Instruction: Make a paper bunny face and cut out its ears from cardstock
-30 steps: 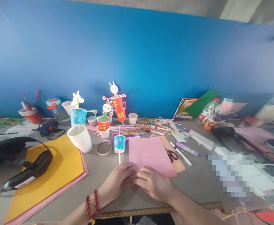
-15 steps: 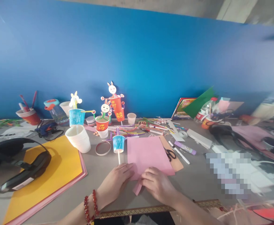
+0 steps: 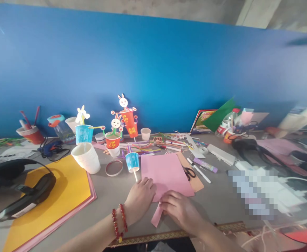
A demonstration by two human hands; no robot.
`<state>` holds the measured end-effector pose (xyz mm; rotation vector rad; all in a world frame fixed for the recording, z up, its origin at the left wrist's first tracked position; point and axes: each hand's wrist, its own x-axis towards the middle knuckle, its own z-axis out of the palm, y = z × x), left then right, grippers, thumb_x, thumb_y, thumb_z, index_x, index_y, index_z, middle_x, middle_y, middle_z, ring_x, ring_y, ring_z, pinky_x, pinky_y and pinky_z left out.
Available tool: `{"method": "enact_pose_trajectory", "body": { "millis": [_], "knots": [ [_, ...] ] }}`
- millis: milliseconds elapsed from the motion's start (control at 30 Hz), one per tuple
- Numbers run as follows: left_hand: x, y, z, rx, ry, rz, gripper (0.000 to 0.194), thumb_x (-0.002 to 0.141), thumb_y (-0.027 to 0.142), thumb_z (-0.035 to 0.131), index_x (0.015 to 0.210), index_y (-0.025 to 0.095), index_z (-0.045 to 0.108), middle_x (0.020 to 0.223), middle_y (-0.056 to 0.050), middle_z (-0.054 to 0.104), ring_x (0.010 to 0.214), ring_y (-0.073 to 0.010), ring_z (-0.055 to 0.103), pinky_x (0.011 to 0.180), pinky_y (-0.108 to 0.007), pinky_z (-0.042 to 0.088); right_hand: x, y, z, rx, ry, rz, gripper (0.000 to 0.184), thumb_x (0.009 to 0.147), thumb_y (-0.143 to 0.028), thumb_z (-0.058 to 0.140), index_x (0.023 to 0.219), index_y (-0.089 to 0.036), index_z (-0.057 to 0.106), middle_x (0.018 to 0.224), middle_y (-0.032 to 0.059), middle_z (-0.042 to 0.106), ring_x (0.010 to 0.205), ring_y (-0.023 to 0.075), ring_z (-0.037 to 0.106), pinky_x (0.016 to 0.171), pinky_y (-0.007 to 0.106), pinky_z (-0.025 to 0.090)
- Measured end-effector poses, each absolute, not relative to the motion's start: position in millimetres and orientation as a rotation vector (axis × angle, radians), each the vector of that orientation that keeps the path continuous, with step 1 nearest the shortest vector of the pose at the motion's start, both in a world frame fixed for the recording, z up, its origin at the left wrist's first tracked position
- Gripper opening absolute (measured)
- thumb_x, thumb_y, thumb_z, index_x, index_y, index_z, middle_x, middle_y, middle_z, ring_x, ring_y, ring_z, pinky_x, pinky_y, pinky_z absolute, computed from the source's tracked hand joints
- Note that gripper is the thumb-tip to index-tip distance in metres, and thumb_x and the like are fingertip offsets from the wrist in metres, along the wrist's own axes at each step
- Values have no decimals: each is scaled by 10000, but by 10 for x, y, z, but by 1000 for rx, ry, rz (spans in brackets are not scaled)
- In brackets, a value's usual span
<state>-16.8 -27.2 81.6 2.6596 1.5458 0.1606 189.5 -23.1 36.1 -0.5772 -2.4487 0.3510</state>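
A sheet of pink paper (image 3: 164, 171) lies flat on the grey desk in front of me. My left hand (image 3: 142, 195) holds its lower left corner, fingers bent and close together, with a red bead bracelet on the wrist. At the lower edge my right hand (image 3: 178, 210) is closed on the paper. A narrow pink strip (image 3: 157, 216) sticks out beneath its fingers toward me; whether it is still joined to the sheet is hidden. Just beyond my left hand is a small blue-painted paper cup (image 3: 132, 162) on a white stick.
Black scissors (image 3: 189, 172) lie on orange paper at the sheet's right, beside a white marker (image 3: 202, 173) and a glue stick (image 3: 205, 165). White stacked cups (image 3: 86, 159), rabbit cup figures (image 3: 114, 136) and yellow paper (image 3: 61, 196) are leftward. A black headset (image 3: 32, 192) lies far left.
My left hand has slid right along the paper and its fingers have bent more. The pink strip by my right hand reaches farther toward me. The view has shifted slightly.
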Motion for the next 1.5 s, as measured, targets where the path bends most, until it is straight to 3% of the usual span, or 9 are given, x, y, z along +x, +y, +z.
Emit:
{"method": "enact_pose_trajectory", "body": {
  "millis": [133, 233, 400, 567, 800, 1000, 1233, 1333, 1500],
  "knots": [
    [-71, -118, 636, 2732, 1382, 232, 365, 898, 64, 509, 1246, 134, 592, 1397, -143, 574, 1321, -284, 505, 1079, -444, 456, 1907, -192, 346, -587, -2500, 325, 267, 1035, -192, 441, 938, -175, 689, 996, 63, 710, 927, 194, 580, 773, 305, 511],
    [-90, -58, 513, 2773, 1239, 251, 465, 903, 97, 528, 1365, 148, 521, 1506, -125, 497, 1429, -254, 404, 1191, -428, 343, 1945, -199, 314, -625, -2510, 239, 328, 1028, -142, 407, 833, -171, 669, 915, 62, 698, 859, 193, 566, 716, 308, 494],
    [-134, -47, 465, 2776, 1207, 287, 491, 923, 65, 490, 1410, 129, 477, 1519, -157, 479, 1434, -275, 403, 1189, -469, 353, 2063, -279, 285, -588, -2486, 273, 263, 1019, -137, 443, 938, -179, 689, 932, 57, 718, 855, 182, 590, 710, 298, 515],
    [-120, -58, 505, 2765, 1201, 313, 469, 924, 44, 500, 1387, 119, 499, 1498, -161, 502, 1419, -282, 423, 1185, -474, 363, 2144, -196, 349, -682, -2475, 128, 263, 1002, -121, 458, 1159, -166, 664, 1107, 96, 718, 1027, 221, 592, 865, 362, 539],
    [-114, -55, 507, 2749, 1215, 341, 467, 928, 41, 489, 1385, 137, 499, 1482, -154, 520, 1400, -263, 451, 1173, -469, 380, 2216, -106, 348, -689, -2455, 107, 234, 1006, -139, 488, 892, -180, 688, 979, 53, 736, 920, 198, 584, 777, 314, 517],
    [-107, -54, 528, 2746, 1211, 328, 442, 940, 48, 463, 1372, 128, 514, 1472, -160, 526, 1395, -273, 452, 1166, -459, 378, 2382, -247, 389, -656, -2430, 141, 262, 1046, -220, 436, 979, -191, 688, 1000, 33, 746, 978, 198, 579, 837, 321, 509],
    [-5, -22, 663, 2718, 1268, 324, 275, 919, 132, 548, 1182, 182, 613, 1306, -119, 608, 1249, -303, 526, 1068, -484, 444, 2418, -185, 382, -773, -2451, 93, 279, 971, -102, 467, 1141, -187, 671, 1112, 98, 712, 1012, 224, 611, 865, 369, 539],
    [80, 17, 666, 2700, 1328, 316, 167, 937, 199, 551, 1079, 167, 633, 1217, -145, 626, 1174, -330, 550, 975, -508, 493, 2387, -124, 355, -871, -2457, 134, 254, 923, -71, 495, 1032, -176, 698, 1015, 98, 708, 914, 225, 629, 791, 354, 555],
    [114, 86, 550, 2750, 1231, 314, 430, 952, 200, 529, 1378, 147, 504, 1478, -151, 500, 1392, -311, 407, 1153, -491, 343, 2400, -100, 324, -848, -2439, 176, 253, 910, -42, 519, 984, -193, 707, 1110, 79, 730, 981, 230, 643, 851, 363, 552]
  ]
}}
